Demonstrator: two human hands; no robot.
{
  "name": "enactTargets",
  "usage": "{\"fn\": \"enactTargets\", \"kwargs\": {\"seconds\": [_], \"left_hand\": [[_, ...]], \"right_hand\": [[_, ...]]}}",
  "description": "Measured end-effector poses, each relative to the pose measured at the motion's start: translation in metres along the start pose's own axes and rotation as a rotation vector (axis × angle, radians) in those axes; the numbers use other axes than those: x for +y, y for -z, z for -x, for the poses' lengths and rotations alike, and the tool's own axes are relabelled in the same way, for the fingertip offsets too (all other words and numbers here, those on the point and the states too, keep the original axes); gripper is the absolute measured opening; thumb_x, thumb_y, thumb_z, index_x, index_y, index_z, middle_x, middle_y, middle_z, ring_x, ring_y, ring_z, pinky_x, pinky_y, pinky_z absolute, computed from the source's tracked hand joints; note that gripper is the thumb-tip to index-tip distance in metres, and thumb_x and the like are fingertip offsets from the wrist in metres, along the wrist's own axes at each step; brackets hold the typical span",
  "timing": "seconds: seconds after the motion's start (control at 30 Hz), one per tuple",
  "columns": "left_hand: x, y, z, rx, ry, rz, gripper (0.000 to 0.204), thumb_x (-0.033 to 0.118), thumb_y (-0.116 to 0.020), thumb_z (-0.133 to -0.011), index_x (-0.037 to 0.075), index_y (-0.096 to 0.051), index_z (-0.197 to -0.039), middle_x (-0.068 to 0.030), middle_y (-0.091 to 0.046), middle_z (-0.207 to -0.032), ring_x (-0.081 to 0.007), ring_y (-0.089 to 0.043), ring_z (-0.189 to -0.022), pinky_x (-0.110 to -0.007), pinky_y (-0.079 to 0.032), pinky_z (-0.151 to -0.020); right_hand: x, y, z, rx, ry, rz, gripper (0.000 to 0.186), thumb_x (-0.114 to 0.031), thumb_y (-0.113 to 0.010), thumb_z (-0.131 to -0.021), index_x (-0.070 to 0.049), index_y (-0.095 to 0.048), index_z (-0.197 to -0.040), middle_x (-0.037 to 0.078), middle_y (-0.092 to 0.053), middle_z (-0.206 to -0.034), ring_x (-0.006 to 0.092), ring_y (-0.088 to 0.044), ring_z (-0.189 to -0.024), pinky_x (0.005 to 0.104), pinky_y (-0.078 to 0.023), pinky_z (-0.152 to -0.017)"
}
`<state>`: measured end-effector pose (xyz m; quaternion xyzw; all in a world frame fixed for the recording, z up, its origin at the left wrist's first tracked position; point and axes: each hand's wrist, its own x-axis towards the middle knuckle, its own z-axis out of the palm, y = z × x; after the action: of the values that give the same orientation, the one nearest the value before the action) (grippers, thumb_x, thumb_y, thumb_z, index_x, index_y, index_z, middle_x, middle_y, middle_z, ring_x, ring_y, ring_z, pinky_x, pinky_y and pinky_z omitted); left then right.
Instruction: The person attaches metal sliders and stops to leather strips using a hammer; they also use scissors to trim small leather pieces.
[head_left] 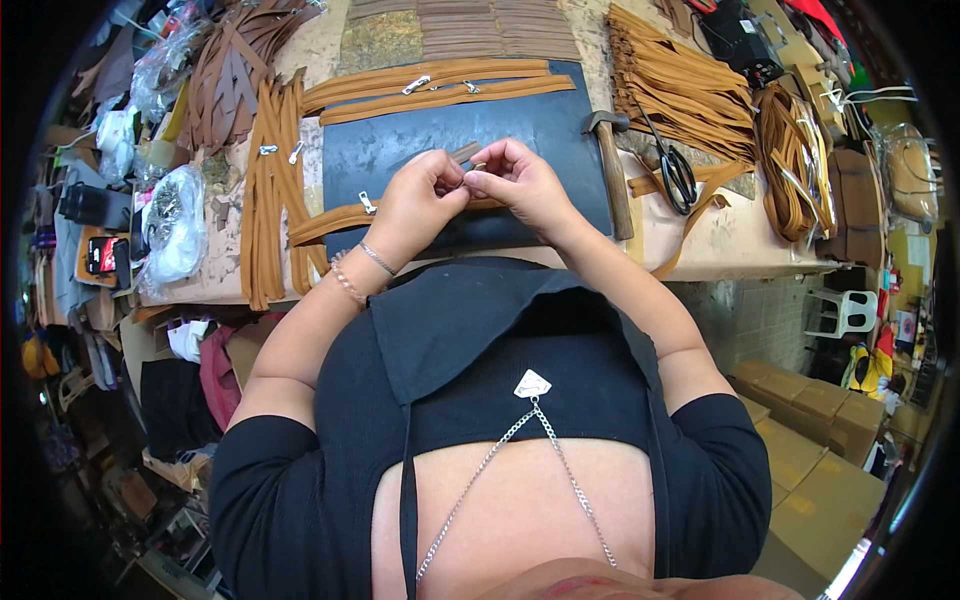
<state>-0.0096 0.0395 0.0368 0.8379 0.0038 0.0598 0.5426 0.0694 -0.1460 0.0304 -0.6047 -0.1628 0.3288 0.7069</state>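
Note:
Close together over a dark blue mat (370,150), my left hand (428,190) and my right hand (522,188) meet with fingertips pinched. Between them shows the end of a brown strip (464,152), and a small brass-coloured piece sits at my right fingertips; its exact kind is too small to tell. Below the hands runs a tan zipper tape (335,222) with a silver zipper slider (367,203), partly hidden by my left hand and wrist. Two more tan zippers (350,108) with silver sliders lie across the mat's far edge.
Right of the mat lie a hammer (612,180) and black-handled scissors (677,180). Bundled tan zipper tapes (680,85) fill the far right. More tan tapes (262,210) and brown strips (225,75) lie at the left, near plastic bags (175,222). Cardboard boxes (815,420) stand lower right.

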Motion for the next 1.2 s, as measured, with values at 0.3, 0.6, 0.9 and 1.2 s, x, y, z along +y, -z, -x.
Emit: {"fn": "enactTargets", "kwargs": {"seconds": [0.3, 0.6, 0.9, 1.2], "left_hand": [[-0.007, 0.014, 0.001, -0.255, 0.276, 0.299, 0.020, 0.015, -0.081, -0.092, 0.004, -0.065, -0.095, -0.0023, -0.071, -0.092, -0.0090, -0.066, -0.084, -0.025, -0.054, -0.073], [-0.032, 0.032, -0.009, -0.132, 0.224, 0.170, 0.016, 0.017, -0.069, -0.099, 0.002, -0.068, -0.106, -0.0025, -0.071, -0.091, -0.0106, -0.066, -0.084, -0.028, -0.054, -0.075], [-0.040, 0.056, -0.017, 0.124, 0.182, -0.406, 0.021, 0.022, -0.070, -0.095, 0.007, -0.071, -0.109, -0.0125, -0.071, -0.097, -0.0309, -0.069, -0.089, -0.040, -0.055, -0.081], [-0.044, 0.039, -0.013, 0.125, -0.054, -0.335, 0.027, 0.023, -0.077, -0.091, 0.006, -0.073, -0.111, -0.0119, -0.066, -0.107, -0.0286, -0.067, -0.089, -0.038, -0.055, -0.084]], "right_hand": [[-0.006, 0.007, 0.012, -0.091, -0.078, 0.037, 0.038, -0.015, -0.072, -0.098, 0.001, -0.064, -0.132, 0.004, -0.071, -0.106, 0.0097, -0.065, -0.092, 0.0262, -0.055, -0.085], [-0.010, 0.033, -0.001, 0.111, 0.100, 0.661, 0.031, -0.017, -0.075, -0.092, -0.008, -0.073, -0.121, 0.004, -0.068, -0.091, 0.0139, -0.065, -0.083, 0.0313, -0.055, -0.077], [-0.013, 0.038, -0.031, 0.259, 0.613, 1.505, 0.027, -0.022, -0.071, -0.089, -0.020, -0.076, -0.115, 0.003, -0.065, -0.114, 0.0257, -0.057, -0.116, 0.0447, -0.049, -0.091], [-0.005, 0.014, -0.043, -0.110, 0.508, 1.281, 0.025, -0.012, -0.072, -0.088, -0.015, -0.073, -0.112, 0.006, -0.068, -0.104, 0.0248, -0.065, -0.099, 0.0407, -0.053, -0.085]]}}
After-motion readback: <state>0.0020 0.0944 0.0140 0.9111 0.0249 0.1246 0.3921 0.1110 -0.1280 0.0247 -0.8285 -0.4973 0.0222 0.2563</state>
